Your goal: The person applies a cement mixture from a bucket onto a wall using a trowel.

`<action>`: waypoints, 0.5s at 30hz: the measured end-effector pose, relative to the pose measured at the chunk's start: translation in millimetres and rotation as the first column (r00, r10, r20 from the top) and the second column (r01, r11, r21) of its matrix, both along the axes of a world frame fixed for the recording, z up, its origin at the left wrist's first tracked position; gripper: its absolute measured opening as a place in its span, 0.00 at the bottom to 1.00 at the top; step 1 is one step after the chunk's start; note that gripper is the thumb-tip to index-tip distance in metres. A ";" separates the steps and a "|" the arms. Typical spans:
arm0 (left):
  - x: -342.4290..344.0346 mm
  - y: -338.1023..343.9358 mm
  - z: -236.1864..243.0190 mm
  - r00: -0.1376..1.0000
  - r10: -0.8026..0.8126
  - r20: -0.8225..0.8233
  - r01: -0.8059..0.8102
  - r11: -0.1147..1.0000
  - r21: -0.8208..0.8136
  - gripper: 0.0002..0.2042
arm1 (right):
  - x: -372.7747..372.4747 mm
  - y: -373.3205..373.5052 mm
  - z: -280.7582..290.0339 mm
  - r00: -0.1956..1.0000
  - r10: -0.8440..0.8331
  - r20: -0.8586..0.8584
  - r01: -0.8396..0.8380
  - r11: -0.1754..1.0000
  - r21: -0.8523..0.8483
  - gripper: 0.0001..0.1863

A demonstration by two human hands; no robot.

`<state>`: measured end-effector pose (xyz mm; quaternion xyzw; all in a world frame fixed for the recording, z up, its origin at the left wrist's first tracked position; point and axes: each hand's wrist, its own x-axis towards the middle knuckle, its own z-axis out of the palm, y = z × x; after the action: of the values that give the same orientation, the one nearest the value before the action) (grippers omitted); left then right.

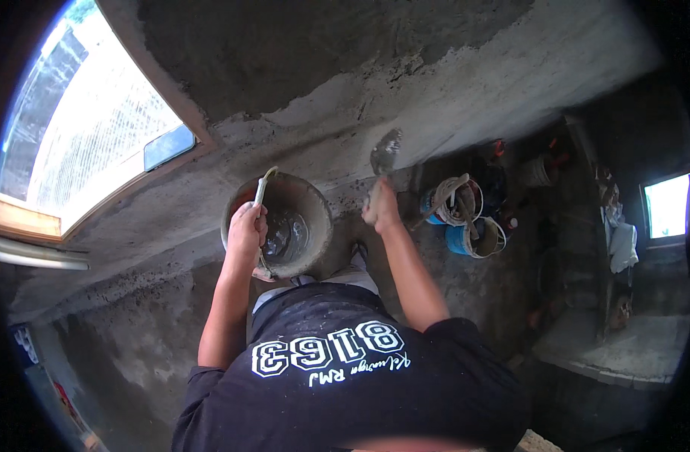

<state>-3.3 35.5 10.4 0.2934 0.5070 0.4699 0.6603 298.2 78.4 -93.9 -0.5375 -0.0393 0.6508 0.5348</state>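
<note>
My left hand [247, 230] is closed round the pale grip of a bucket's handle. The bucket [324, 235] hangs or rests in front of my legs, its inside coated with grey mortar and some wet mortar [288, 233] at the bottom. To its right, my right hand [382, 205] is closed round the handle of a trowel. The grey, pointed blade of the trowel [386, 153] reaches away from me toward the wall; I cannot tell if it touches.
The wall [450, 90] ahead is part dark, part lighter grey. A phone [169, 147] leans at the bright window [96, 113] on the left. Two buckets stand on the floor at right, one holding tools [458, 200], the other blue [456, 241]. A ledge [616, 346] lies far right.
</note>
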 end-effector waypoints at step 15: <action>30.7 -1.8 20.8 0.997 0.072 0.013 -0.072 0.997 0.004 0.08 | -0.3 81.3 104.3 0.918 -0.177 0.356 -0.040 0.850 0.525 0.24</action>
<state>27.3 33.7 31.2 0.2733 0.5119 0.4965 0.6456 297.8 159.7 10.4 -0.4919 -0.3007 0.4748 0.6649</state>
